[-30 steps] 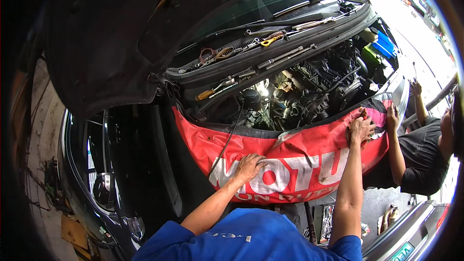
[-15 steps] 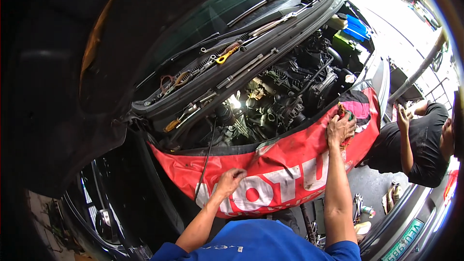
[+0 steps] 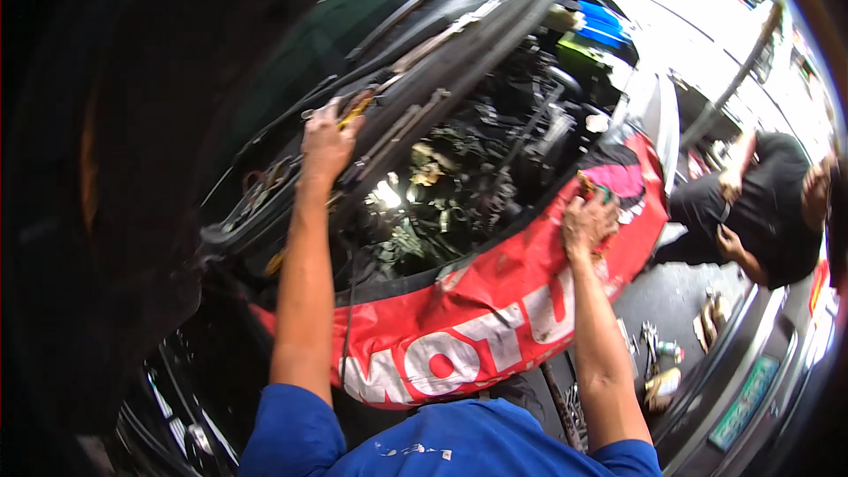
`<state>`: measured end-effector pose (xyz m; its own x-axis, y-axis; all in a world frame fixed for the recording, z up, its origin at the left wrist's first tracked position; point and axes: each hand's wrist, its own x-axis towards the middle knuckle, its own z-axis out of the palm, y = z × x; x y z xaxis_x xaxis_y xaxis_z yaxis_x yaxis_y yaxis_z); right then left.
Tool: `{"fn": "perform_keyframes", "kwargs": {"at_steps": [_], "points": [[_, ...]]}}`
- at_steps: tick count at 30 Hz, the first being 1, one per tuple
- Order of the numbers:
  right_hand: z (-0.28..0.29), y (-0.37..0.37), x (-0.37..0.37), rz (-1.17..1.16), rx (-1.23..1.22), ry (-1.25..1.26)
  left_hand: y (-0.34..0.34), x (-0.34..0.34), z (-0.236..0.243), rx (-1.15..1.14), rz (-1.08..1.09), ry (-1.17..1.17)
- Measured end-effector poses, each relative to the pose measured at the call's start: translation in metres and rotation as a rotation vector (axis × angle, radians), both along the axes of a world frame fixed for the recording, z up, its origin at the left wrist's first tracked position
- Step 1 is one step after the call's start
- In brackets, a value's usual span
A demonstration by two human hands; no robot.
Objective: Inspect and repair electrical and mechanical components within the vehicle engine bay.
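Note:
My left hand (image 3: 331, 131) reaches up to the loose tools along the cowl below the windshield, at a yellow-handled tool (image 3: 356, 109); its fingers are motion-blurred, so its grip is unclear. My right hand (image 3: 590, 221) rests on the red fender cover (image 3: 468, 331), its fingers curled on a crumpled, stained rag (image 3: 603, 247) beside a pink-and-black patch (image 3: 618, 181). Beyond the cover lies the open engine bay (image 3: 495, 150), with a bright light (image 3: 387, 194) among the parts.
The dark raised hood (image 3: 132, 124) fills the left. At right a co-worker (image 3: 755, 203) in dark clothing holds a slender item. Below are loose tools (image 3: 652, 344) on a grey surface, a car bumper (image 3: 764, 336) and a dark bar (image 3: 707, 115) farther back.
My left hand has left the fender cover and moved up to the cowl tools. My right hand stays on the rag. The view has tilted and shifted; the co-worker's hands have moved lower.

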<state>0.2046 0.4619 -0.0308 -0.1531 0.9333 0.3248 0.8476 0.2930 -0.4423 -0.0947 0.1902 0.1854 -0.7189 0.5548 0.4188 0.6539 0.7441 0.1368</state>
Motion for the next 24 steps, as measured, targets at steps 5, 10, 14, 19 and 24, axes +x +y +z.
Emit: {"fn": "perform_keyframes", "kwargs": {"at_steps": [5,10,14,19,24], "points": [[-0.001,0.005,0.001,0.018,-0.021,0.039,0.017,-0.035,-0.022,-0.052,-0.076,-0.070],[0.002,0.002,-0.001,0.035,-0.009,0.053,0.008,-0.052,-0.024,-0.067,-0.012,0.008],[0.003,0.000,-0.002,0.038,-0.005,0.064,0.002,-0.062,-0.013,0.010,-0.069,0.103],[0.000,0.000,-0.003,0.017,0.013,0.006,0.005,-0.061,0.001,0.079,-0.079,0.162],[-0.001,0.000,-0.004,0.017,-0.033,-0.022,0.000,-0.047,0.000,0.129,-0.103,0.087]]}}
